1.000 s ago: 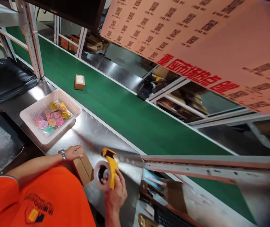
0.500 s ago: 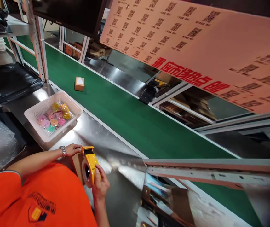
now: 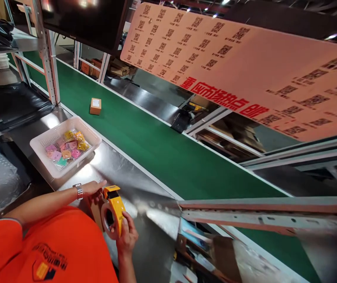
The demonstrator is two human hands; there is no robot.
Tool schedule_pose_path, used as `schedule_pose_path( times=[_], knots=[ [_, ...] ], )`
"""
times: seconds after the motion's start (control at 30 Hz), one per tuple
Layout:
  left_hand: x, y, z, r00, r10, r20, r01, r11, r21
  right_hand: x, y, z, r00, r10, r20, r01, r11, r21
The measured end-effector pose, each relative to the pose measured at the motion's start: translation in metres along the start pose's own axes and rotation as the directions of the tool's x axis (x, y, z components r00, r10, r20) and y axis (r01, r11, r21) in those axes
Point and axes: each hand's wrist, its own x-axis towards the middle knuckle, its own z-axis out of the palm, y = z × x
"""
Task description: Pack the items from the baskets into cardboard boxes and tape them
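At the near edge of the metal bench, holds a yellow tape dispenser in the right hand, fingers wrapped closed around its body, with a fingertip showing near the core of the tape roll. Has a brown cardboard box just beyond the dispenser, tucked between roll and orange shirt, mostly hidden from view.

Rests the left hand at the upper end of the box, nearer to it than the right; points the index finger outward over the bench and curls the other fingers low, just beside the dispenser's head. Too hidden there to judge whether pinching, pressing or only touching.

From the left fingers, slants the box's long axis down the view toward the right wrist, as far as the visible strip shows. Lines the dispenser up roughly along that same axis, head end toward the left fingers, handle end toward the right palm. Impossible to make out contact between roll and box.

Up and left of the left hand, well apart, shows a white basket with small colourful packets inside.
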Motion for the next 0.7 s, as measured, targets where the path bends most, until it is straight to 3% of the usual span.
schedule_pose_path(
  times=[0.13,0.23,0.3,0.47,0.6,0.7],
  knots=[
    [-0.004,0.003,0.008,0.996,0.039,-0.078,-0.044,0.997,-0.064,-0.001,0.010,-0.004,0.996,-0.083,0.029,0.086,0.991,-0.107],
    [-0.005,0.004,0.004,0.990,0.057,-0.132,-0.056,0.998,0.010,0.000,0.010,-0.003,0.985,-0.169,0.033,0.173,0.969,-0.175],
    [-0.005,0.003,-0.003,0.979,0.100,-0.178,-0.080,0.990,0.120,0.001,0.001,0.000,0.983,-0.165,0.078,0.178,0.964,-0.200],
    [0.001,-0.009,-0.032,0.891,0.288,-0.350,-0.134,0.905,0.405,-0.004,-0.041,0.008,0.963,-0.037,0.266,0.112,0.956,-0.272],
    [0.010,-0.028,-0.053,0.862,0.298,-0.409,-0.102,0.894,0.437,-0.011,-0.064,0.011,0.950,0.126,0.284,-0.032,0.948,-0.316],
    [0.018,-0.044,-0.053,0.864,0.282,-0.417,-0.079,0.895,0.440,-0.013,-0.067,0.014,0.940,0.183,0.287,-0.083,0.941,-0.327]
  ],
)
